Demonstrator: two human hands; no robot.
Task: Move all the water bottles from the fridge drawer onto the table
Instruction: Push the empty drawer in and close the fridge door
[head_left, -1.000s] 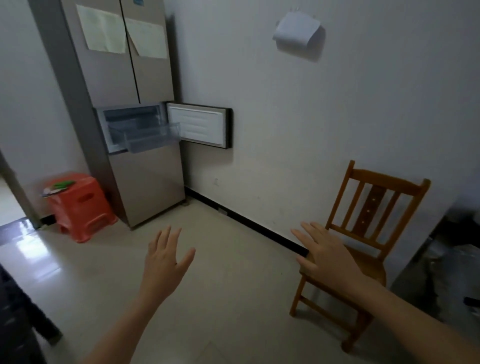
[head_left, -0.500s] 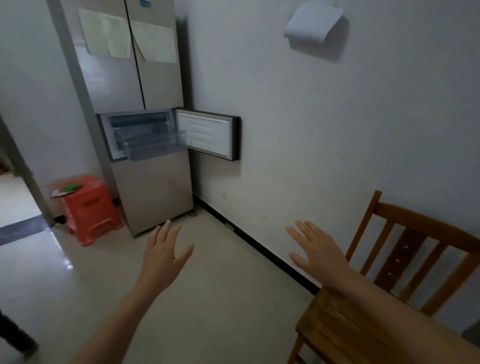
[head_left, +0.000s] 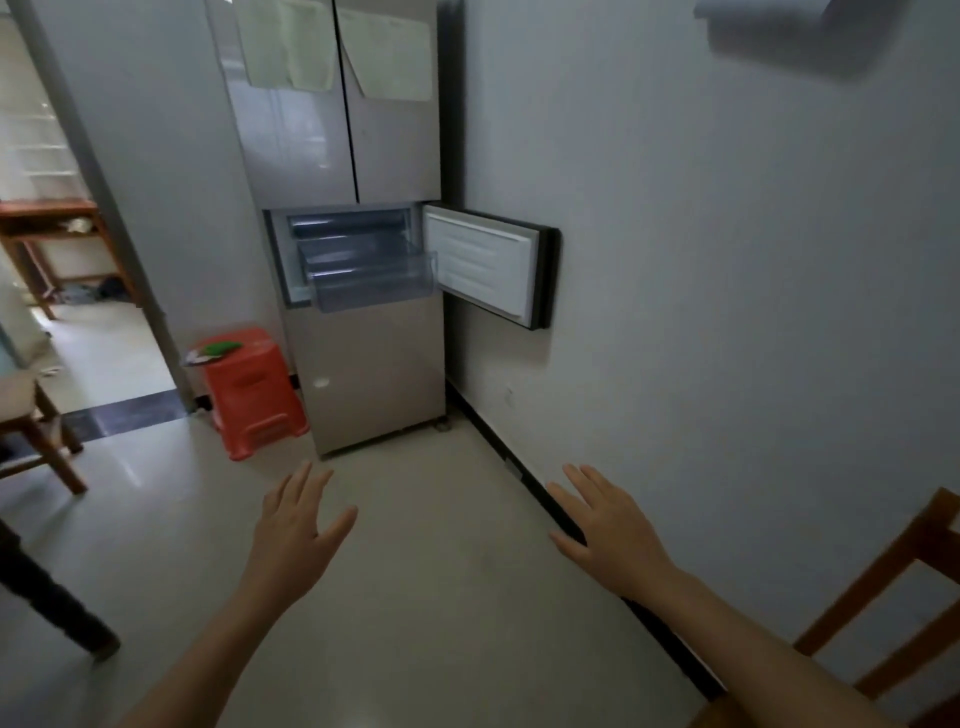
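Observation:
A tall silver fridge stands ahead against the wall. Its small middle door is swung open to the right. A clear plastic drawer is pulled out of that compartment; I see no water bottle in it. My left hand and my right hand are held out low in front of me, fingers straight and spread, holding nothing, well short of the fridge.
An orange plastic stool with a green item on top stands left of the fridge. A wooden chair is at the right edge, a dark table leg and a wooden stool at left. A doorway opens far left.
The view has turned left and come nearer the fridge, which now looks larger and more central. The wooden chair has slid to the right edge. Both hands stay spread and empty.

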